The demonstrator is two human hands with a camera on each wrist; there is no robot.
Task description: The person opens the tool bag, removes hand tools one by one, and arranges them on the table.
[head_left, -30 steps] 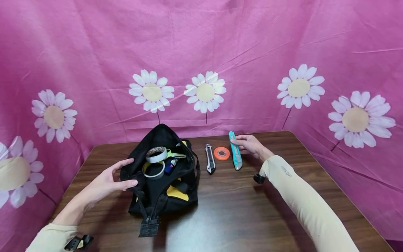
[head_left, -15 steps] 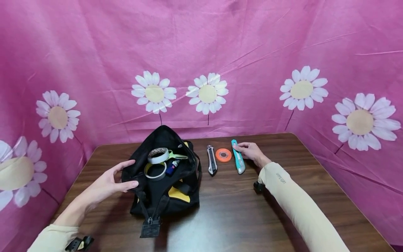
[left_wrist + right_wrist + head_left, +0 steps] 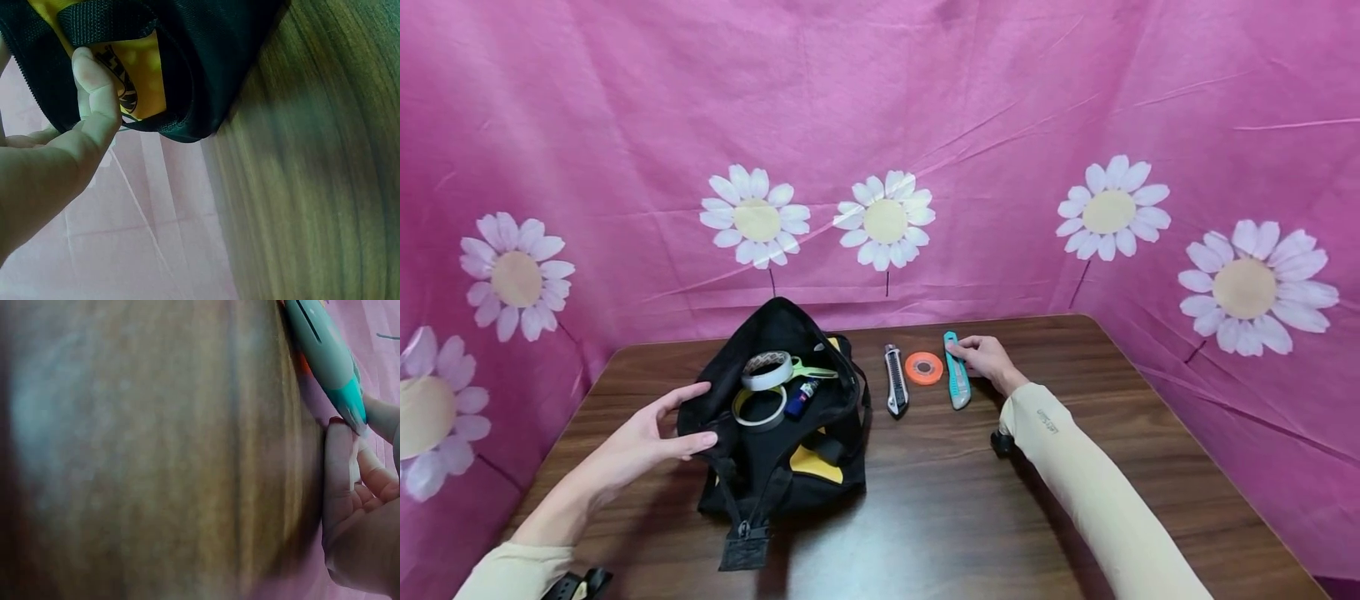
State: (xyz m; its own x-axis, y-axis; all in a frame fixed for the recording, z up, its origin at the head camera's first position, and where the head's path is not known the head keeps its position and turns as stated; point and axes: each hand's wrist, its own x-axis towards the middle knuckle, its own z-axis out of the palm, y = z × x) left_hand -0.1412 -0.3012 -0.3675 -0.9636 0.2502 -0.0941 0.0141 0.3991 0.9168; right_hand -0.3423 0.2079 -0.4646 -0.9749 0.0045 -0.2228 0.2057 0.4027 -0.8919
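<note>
My left hand (image 3: 643,437) holds the near-left edge of an unzipped black-and-yellow tool bag (image 3: 775,492); in the left wrist view its thumb (image 3: 94,81) lies over the yellow panel by a strap. Inside the bag show a white tape roll (image 3: 769,379), a second tape roll (image 3: 739,408), green-handled scissors (image 3: 808,371) and a small blue bottle (image 3: 800,400). Toward the back of the table, my right hand (image 3: 988,360) pinches the far end of a teal utility knife (image 3: 958,379). The right wrist view shows fingertips at the end of this knife (image 3: 325,353).
Left of the teal knife lie a flat orange tape roll (image 3: 924,367) and a silver-and-black utility knife (image 3: 896,383). The bag's zipper end (image 3: 745,546) hangs toward the front of the wooden table (image 3: 962,517). A pink flowered cloth (image 3: 880,100) stands behind the table.
The teal knife, in my right hand, has moved a little nearer to me and sits level with the orange tape roll. My left hand keeps its hold on the bag.
</note>
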